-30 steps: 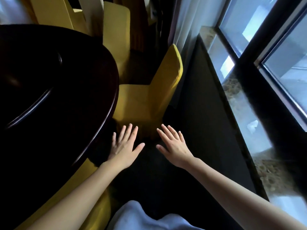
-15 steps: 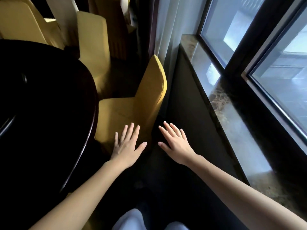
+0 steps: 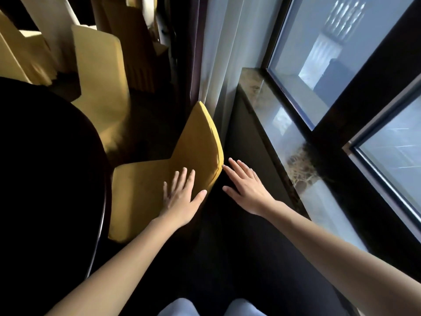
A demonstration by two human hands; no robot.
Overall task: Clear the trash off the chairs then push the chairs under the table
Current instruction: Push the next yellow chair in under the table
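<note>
Both my hands are out in front of me, fingers spread, holding nothing. My left hand [image 3: 182,197] lies flat over the near yellow chair [image 3: 159,179], by the bottom of its back. My right hand [image 3: 246,188] is just beside the chair back's edge, one fingertip right at it; I cannot tell if it touches. The seat's left side sits by the rim of the dark round table [image 3: 45,179]. I count one more pale yellow chair [image 3: 100,87] farther back, and more behind it, too blurry to count. I see no words anywhere. A dark strip of floor [image 3: 227,247] runs between the chair and the stone window ledge [image 3: 273,124]. One curtain [image 3: 218,65] hangs behind.
</note>
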